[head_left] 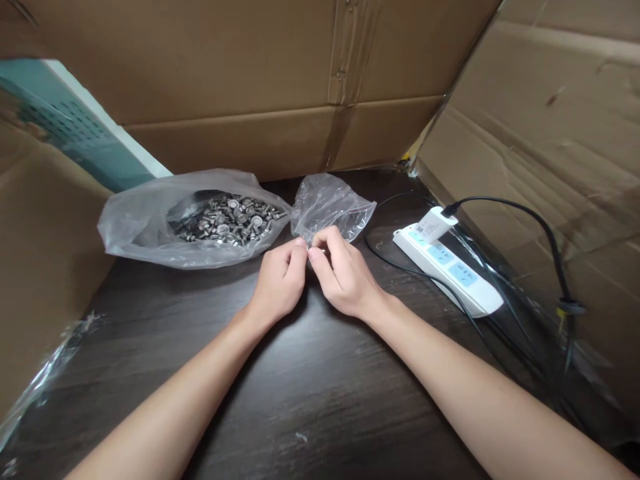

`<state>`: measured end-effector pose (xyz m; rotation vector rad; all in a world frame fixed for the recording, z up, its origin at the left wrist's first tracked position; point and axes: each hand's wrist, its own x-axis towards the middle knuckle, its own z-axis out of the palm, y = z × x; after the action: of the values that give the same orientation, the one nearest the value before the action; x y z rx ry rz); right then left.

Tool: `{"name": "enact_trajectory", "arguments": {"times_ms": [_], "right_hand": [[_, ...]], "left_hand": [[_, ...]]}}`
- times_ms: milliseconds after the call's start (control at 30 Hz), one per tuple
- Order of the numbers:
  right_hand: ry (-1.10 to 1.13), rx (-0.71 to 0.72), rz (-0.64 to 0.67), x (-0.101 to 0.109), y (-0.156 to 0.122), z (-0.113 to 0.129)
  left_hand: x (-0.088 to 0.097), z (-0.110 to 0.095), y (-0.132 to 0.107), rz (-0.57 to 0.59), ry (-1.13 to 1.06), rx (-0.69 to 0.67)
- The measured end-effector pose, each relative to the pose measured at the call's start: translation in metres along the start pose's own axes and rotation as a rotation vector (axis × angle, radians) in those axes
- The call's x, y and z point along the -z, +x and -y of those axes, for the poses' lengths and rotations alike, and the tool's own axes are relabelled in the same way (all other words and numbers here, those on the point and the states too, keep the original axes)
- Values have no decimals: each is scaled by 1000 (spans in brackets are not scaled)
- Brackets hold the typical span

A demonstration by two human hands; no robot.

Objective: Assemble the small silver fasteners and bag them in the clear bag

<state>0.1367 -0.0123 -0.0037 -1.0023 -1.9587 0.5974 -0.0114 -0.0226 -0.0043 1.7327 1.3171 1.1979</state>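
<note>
My left hand (283,277) and my right hand (345,270) meet over the table, thumbs and fingertips almost touching. Both are closed in a pinch. A small shiny bit shows between the fingertips, too small and too covered to name. Right behind my hands sits a small clear plastic bag (327,200), crumpled, its contents unclear. To the left lies a larger translucent plastic bag (133,223), open towards me. Many small metal pieces (233,220) fill it, with round heads and short shanks like bolts or rivets.
A white power strip (475,293) with a plugged-in white adapter (434,225) lies on the right, black cables (540,233) around it. Cardboard walls (225,73) enclose the dark wooden table (310,413) at the back and sides. A pale green perforated panel (75,127) leans at the back left.
</note>
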Motion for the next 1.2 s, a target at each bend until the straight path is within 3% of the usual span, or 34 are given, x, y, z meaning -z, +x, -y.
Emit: {"name": "enact_trajectory", "arguments": {"times_ms": [233,567,800,1033,1200], "right_hand": [[36,-29,-25,-1,-1,-4],[-27,36,-6,0,-1,2],[-14,9,-13,-2,-2,-5],[-62,66,-25,-1,-1,0],[-43,25,-18,-2,-2,-3]], "left_hand": [[1,-5,-5,34,129,-197],[0,-1,0,-14,-2,4],[0,-2,-5,46,89,-147],[1,0,-3,-27,54,-52],[0,0,-4,26,99,-161]]}}
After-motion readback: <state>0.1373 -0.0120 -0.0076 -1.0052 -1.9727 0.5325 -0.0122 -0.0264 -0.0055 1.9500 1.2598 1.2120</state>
